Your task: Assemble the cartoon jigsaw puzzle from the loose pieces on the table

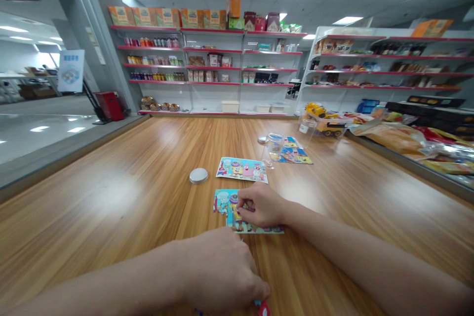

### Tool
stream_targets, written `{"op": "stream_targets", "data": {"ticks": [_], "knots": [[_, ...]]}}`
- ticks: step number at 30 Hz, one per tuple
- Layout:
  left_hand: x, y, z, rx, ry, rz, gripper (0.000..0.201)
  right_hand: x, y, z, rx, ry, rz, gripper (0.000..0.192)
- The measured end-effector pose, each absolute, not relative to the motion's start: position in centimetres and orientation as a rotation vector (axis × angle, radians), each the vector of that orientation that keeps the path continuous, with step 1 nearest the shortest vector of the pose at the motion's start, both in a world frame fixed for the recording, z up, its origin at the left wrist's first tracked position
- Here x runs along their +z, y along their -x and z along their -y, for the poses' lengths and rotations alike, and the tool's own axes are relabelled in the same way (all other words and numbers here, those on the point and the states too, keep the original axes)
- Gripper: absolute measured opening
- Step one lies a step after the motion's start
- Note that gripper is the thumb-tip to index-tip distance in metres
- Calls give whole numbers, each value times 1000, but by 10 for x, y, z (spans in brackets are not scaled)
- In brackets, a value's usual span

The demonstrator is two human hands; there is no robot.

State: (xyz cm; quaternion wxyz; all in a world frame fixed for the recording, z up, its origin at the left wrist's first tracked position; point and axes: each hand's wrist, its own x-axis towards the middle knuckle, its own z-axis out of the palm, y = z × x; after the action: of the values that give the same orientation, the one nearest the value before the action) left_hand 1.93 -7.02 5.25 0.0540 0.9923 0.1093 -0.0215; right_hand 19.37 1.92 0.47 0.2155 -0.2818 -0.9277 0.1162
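A partly assembled cartoon jigsaw puzzle (222,201) lies on the wooden table in front of me, with a notch in its left lower edge. My right hand (262,205) rests over its middle, thumb and index finger pinched on a puzzle piece mostly covered by the fingers. Nearer to me, my left hand (225,269) is curled palm down. Its fingers are largely hidden, and a red and blue puzzle piece (263,308) shows just beyond the fingertip. Behind the puzzle lies a picture card (242,170) with the same cartoon figures.
A round silvery lid (198,175) lies left of the card. Clear plastic jars (274,144) stand beside another cartoon puzzle (296,155) at the right. Farther back are a bin with a yellow toy truck (329,128) and packaged goods (398,140). Stocked shelves (213,50) line the back.
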Motion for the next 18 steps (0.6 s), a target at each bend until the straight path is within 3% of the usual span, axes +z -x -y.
{"op": "stream_targets", "data": {"ticks": [6, 9, 13, 18], "knots": [[67, -26, 85, -274, -3042, -429, 12, 6, -193, -20, 328, 791, 2576, 7], [71, -23, 87, -291, -3071, -470, 6, 8, -193, -19, 332, 788, 2574, 6], [81, -10, 79, -285, -3025, -603, 20, 8, -192, -18, 339, 790, 2566, 6], [88, 1, 56, -220, -2959, -560, 8, 9, -192, -17, 345, 819, 2567, 7]]}}
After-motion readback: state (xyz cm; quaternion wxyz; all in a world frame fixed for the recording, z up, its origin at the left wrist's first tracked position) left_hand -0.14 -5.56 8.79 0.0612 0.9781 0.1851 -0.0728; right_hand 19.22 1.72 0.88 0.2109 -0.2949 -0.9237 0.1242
